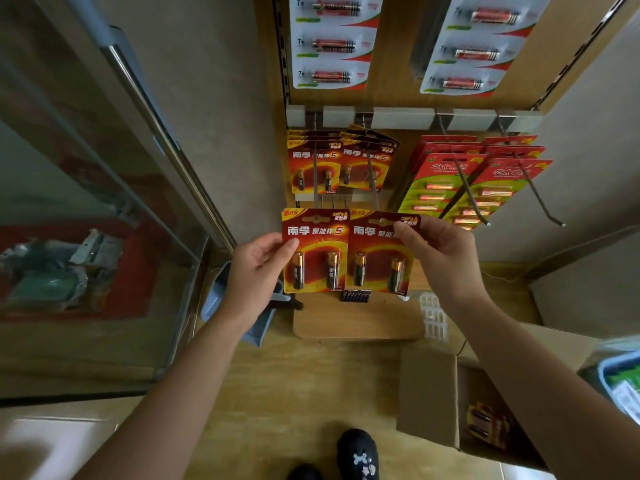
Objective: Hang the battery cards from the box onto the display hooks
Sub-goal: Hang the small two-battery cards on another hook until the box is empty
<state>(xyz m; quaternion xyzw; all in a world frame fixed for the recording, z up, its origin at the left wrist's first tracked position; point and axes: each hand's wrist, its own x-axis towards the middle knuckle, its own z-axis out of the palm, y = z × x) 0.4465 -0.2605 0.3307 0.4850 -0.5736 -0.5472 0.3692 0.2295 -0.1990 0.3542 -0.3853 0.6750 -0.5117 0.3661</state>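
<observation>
I hold two red battery cards side by side, just below the tips of the display hooks. My left hand [258, 268] grips the left card [316, 251] by its left edge. My right hand [440, 254] pinches the right card [377, 254] at its upper right corner. Each card carries two gold-and-black batteries. Above them, matching cards [341, 164] hang on two metal hooks [316, 178]. At lower right an open cardboard box [436, 403] stands on the floor with more battery cards [485, 424] inside.
Red-and-green battery cards [485, 181] hang on two hooks to the right. White battery strips [330, 43] hang higher on the board. A glass cabinet [104, 220] stands on the left. A wooden base [356, 317], a grey dustpan [239, 306] and my shoes [356, 452] are below.
</observation>
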